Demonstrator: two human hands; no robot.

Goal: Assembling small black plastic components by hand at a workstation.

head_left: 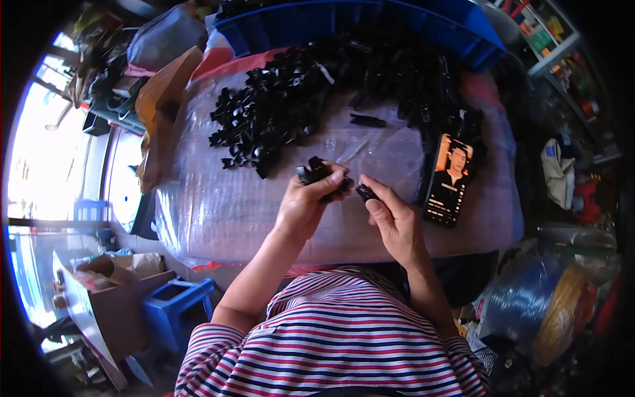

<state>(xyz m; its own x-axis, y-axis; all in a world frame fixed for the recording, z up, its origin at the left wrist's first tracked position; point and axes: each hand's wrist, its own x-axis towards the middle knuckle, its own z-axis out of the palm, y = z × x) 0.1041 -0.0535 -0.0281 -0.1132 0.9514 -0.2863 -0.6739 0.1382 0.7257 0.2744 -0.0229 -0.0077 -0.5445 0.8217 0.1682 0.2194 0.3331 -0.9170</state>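
Closing around several dark pieces, the left hand has a narrow grip: its thumb presses over the black parts while the fingers curl beneath them. Their ends jut out past the thumb toward the upper left, and more black shows under the fingertips; the fingers hide too much to tell a single long axis. Just beside it, the right hand pinches a small black piece between thumb and forefinger, the grip nearly closed. That piece's visible end faces the left hand, its long axis seeming to slant from upper left to lower right. Both hands are above the near part of the plastic-covered counter. Beyond them spreads a pile of black parts, with one lone black strip lying roughly crosswise near it. A lit phone leans to the right, and a blue bin stands at the far edge
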